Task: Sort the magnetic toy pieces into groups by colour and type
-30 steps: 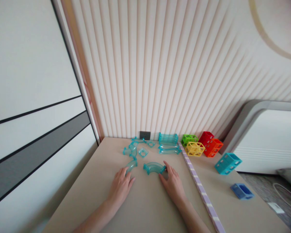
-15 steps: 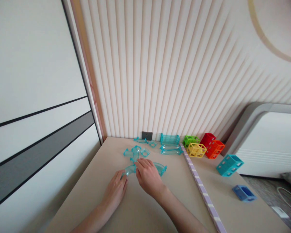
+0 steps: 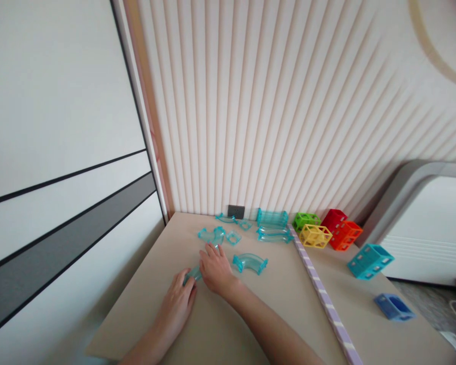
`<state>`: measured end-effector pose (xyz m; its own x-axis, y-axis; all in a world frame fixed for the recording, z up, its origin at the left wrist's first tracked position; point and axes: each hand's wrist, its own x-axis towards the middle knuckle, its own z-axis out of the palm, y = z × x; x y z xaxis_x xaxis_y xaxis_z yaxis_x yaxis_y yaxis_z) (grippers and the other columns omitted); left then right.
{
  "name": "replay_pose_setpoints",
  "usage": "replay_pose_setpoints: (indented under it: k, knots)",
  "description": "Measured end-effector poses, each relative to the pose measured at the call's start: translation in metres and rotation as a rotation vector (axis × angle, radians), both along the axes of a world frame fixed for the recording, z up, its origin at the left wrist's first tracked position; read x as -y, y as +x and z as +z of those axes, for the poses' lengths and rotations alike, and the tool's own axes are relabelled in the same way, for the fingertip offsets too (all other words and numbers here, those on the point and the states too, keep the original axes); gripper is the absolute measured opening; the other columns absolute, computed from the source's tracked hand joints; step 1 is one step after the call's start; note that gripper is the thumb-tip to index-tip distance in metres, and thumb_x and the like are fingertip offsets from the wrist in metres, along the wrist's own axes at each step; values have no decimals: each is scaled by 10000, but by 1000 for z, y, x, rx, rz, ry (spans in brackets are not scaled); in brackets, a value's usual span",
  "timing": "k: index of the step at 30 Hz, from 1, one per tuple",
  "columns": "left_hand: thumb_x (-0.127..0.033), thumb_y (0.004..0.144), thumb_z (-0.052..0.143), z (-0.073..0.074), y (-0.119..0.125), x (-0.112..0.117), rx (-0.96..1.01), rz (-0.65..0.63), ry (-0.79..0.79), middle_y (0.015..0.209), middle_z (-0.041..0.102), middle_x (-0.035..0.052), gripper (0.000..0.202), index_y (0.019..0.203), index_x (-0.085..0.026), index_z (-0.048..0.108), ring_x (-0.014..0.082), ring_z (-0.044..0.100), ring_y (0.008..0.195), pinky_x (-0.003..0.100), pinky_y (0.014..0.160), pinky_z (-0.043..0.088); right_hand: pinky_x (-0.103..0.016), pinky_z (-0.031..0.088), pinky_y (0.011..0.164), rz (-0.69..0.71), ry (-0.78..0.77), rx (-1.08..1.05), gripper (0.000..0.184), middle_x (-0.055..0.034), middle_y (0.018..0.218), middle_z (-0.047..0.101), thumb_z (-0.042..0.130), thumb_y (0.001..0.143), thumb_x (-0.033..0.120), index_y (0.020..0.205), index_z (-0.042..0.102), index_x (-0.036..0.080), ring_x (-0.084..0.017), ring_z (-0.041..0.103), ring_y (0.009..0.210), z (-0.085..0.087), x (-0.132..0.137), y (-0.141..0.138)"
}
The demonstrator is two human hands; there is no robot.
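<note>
A translucent teal track piece (image 3: 194, 274) lies low over the table between my two hands. My left hand (image 3: 178, 299) is closed on its left end. At its right end my right hand (image 3: 216, 267) bends its fingers over the piece and hides much of that end. Just right of my right hand rests a curved teal tube piece (image 3: 251, 262). Beyond my fingers is another bent teal piece (image 3: 213, 236), its near part covered by my right hand. A small square teal connector (image 3: 233, 238) sits beside it.
Straight teal tubes (image 3: 272, 218) lie near the ribbed wall, by a black socket (image 3: 236, 212). A purple-and-white strip (image 3: 323, 294) runs along the table's right. Past it stand green (image 3: 306, 221), yellow (image 3: 316, 235), red (image 3: 332, 221), orange (image 3: 345, 235), teal (image 3: 370, 261) and blue (image 3: 394, 307) open blocks.
My hands have shifted left and slightly nearer with the track piece. The curved tube piece, earlier partly behind my right hand, now shows whole. The view has turned slightly left.
</note>
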<state>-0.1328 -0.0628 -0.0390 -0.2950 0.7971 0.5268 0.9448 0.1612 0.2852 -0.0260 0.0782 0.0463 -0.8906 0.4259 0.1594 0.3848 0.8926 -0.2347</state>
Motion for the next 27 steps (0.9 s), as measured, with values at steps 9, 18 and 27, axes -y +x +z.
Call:
replay_pose_setpoints:
  k: [9, 18, 27]
  knots:
    - [-244, 1000, 486, 44, 6, -3, 114, -130, 154, 1073, 694, 68, 144, 951, -257, 621, 243, 718, 1018, 401, 873, 626, -474, 487, 1094, 84, 25, -279, 408, -111, 1397, 635, 617, 942, 157, 1341, 611, 239, -276, 591, 1285, 8, 3, 76]
    - [-245, 1008, 536, 94, 49, -79, 166, -382, 236, 1220, 660, 88, 101, 1090, -251, 594, 238, 670, 1172, 420, 1003, 573, -390, 578, 988, -207, 12, -702, 265, -114, 1282, 688, 607, 988, 313, 1239, 667, 255, -248, 686, 1165, 8, -47, 144]
    - [-348, 938, 677, 54, 72, -128, 191, -261, 210, 1088, 723, 99, 387, 1282, -217, 556, 279, 717, 1013, 454, 886, 609, -400, 602, 957, -385, -1, -729, 255, -114, 1241, 730, 638, 957, 354, 1169, 730, 245, -263, 725, 1115, -33, -69, 170]
